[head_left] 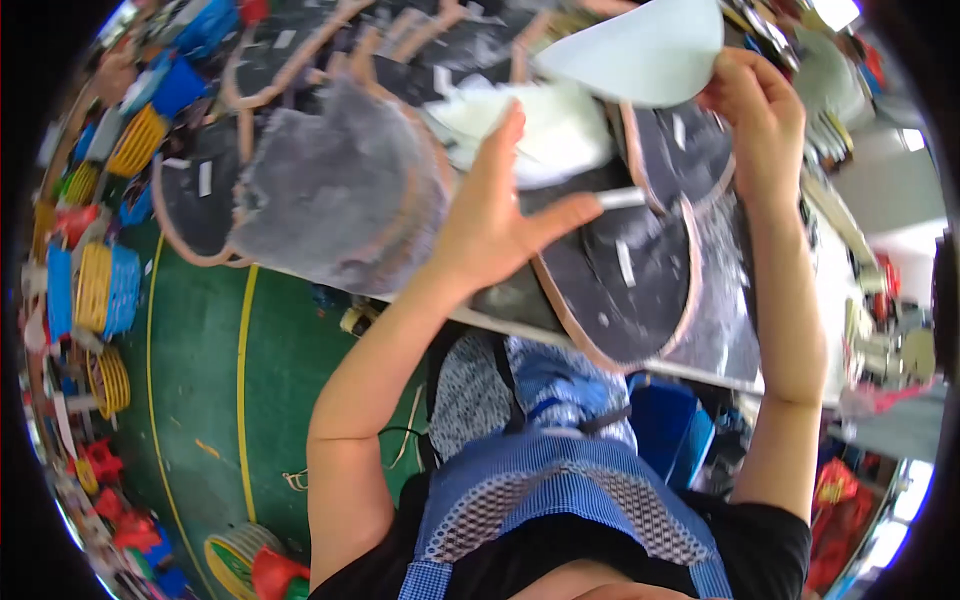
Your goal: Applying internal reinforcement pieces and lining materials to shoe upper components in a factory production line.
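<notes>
My right hand point(757, 105), raised at the upper right, pinches the edge of a thin white curved sheet point(650, 55). The sheet hangs over the table toward the left. My left hand point(490, 215) is open, thumb and fingers spread apart, in front of a stack of white sheets point(560, 135). A small white strip point(622, 197) shows right at its thumb tip; whether it touches the thumb I cannot tell. Below that lies a dark rounded piece with a tan-pink rim point(630, 290), with another white strip on it.
More dark rimmed pieces point(205, 195) cover the table's left and far side. A grey fuzzy stack point(325, 180) lies left of my left hand. The table's near edge point(720, 377) runs close to my apron. Baskets and bins point(93, 285) line the green floor's left side.
</notes>
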A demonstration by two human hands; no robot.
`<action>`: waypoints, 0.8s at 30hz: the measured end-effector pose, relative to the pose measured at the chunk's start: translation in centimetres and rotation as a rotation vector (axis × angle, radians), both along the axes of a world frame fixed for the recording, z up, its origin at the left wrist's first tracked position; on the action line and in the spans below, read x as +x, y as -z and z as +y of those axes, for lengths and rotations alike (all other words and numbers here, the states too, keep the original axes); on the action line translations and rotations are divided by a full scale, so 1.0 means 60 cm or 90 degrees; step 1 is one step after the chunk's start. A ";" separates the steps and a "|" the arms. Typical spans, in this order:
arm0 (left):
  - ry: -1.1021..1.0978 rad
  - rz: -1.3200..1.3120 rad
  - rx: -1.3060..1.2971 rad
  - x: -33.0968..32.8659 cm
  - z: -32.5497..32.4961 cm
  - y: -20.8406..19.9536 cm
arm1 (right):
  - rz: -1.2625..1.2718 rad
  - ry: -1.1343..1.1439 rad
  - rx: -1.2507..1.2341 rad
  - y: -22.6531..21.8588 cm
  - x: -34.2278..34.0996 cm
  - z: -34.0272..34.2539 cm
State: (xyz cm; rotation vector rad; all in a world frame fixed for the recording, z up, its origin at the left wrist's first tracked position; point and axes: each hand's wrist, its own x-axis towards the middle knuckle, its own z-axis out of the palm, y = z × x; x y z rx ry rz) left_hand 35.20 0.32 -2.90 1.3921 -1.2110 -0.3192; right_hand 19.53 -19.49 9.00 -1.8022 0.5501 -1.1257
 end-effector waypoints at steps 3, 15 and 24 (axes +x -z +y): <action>0.265 0.468 0.131 -0.045 0.059 -0.060 | 0.169 -0.027 0.161 0.063 -0.121 0.136; 0.250 0.236 0.391 -0.139 0.050 -0.028 | 0.399 -0.062 0.201 0.146 -0.303 0.163; 0.223 0.014 0.394 -0.147 0.055 0.028 | 0.442 -0.115 0.199 0.209 -0.308 0.155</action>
